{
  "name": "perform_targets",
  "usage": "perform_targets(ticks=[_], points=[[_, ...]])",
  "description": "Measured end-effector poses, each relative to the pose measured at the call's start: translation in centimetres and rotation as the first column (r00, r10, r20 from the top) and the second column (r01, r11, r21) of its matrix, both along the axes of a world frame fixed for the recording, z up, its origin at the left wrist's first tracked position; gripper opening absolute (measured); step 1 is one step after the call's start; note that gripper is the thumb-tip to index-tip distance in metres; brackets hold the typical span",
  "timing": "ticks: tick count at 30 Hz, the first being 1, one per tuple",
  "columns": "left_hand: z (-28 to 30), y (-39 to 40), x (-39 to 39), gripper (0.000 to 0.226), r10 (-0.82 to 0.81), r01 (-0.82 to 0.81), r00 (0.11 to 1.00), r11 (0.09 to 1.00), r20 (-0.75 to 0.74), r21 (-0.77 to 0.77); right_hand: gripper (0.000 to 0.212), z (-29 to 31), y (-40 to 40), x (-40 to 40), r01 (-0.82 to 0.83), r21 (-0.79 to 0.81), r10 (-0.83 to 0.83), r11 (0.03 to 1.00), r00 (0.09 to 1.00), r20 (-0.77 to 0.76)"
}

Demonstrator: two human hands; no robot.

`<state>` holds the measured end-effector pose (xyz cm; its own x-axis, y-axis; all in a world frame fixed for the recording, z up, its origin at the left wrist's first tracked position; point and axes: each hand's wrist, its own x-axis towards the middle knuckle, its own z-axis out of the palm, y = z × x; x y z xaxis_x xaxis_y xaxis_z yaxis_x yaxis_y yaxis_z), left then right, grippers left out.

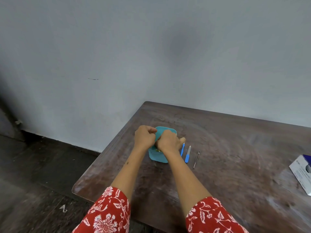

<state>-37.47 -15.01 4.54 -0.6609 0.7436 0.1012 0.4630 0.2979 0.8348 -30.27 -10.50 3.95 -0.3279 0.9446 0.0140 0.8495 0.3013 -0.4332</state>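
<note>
A teal case [157,157] lies open on the brown wooden table [227,148], its lid raised at the far side. My left hand [144,137] grips the lid's left edge with curled fingers. My right hand [169,142] reaches into the case with fingers curled; what it holds is hidden. Something yellowish shows inside the case. Just right of the case lie a blue-handled tool [182,149], a blue-handled nail file [188,154] and metal tweezers [196,159], side by side.
A white and blue box [302,174] sits at the table's right edge. The table's left edge runs close to my left arm, with dark floor below. A grey wall stands behind the table.
</note>
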Motion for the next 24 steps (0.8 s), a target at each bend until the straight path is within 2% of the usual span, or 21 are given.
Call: perform_targets(ticks=[2,4,6,8,11,14,16,18,20,22,24], points=[[0.0,-0.1,0.1,0.038,-0.001,0.001,1.000,1.000,-0.013,0.001,0.025,0.0,0.0,0.0,0.011,0.003,-0.011,1.000,1.000,-0.009],[0.1,0.0,0.3,0.037,0.003,-0.003,1.000,1.000,-0.023,0.013,0.013,0.3,0.0,0.1,0.021,0.011,-0.020,1.000,0.998,-0.058],[0.3,-0.1,0.7,0.036,0.010,-0.009,1.000,0.999,-0.023,0.044,0.011,0.8,0.0,0.6,0.036,0.012,-0.034,0.999,0.986,-0.164],[0.8,-0.1,1.3,0.036,0.020,-0.018,1.000,0.996,-0.019,0.083,0.014,1.6,0.2,1.5,0.055,-0.020,-0.058,0.998,0.941,-0.333],[1.4,-0.1,2.7,0.038,0.037,-0.035,0.999,0.987,-0.009,0.158,0.012,3.3,0.5,3.9,0.027,-0.079,-0.069,0.997,0.788,-0.612],[1.9,0.2,4.6,0.036,0.043,-0.037,0.999,0.971,-0.022,0.235,0.021,4.3,1.2,6.7,0.027,-0.159,-0.140,0.987,0.633,-0.761],[2.2,0.4,6.3,0.034,0.029,-0.022,0.999,0.964,-0.024,0.267,0.021,4.2,1.9,8.6,0.025,-0.244,-0.218,0.970,0.537,-0.815],[2.0,0.6,7.9,0.033,-0.001,0.005,1.000,0.965,-0.018,0.262,0.011,3.7,2.4,10.5,0.002,-0.325,-0.294,0.946,0.433,-0.852],[1.4,1.0,9.4,0.032,-0.063,0.063,0.998,0.974,-0.007,0.219,0.017,2.8,2.9,12.5,-0.010,-0.396,-0.372,0.918,0.324,-0.870],[0.4,1.6,10.8,0.029,-0.135,0.139,0.990,0.982,-0.037,0.131,0.022,1.8,3.1,14.2,0.009,-0.440,-0.426,0.898,0.272,-0.863],[-0.7,2.0,12.1,0.028,-0.186,0.189,0.980,0.981,-0.077,0.034,0.020,0.6,3.2,15.4,0.038,-0.467,-0.459,0.883,0.273,-0.845]])
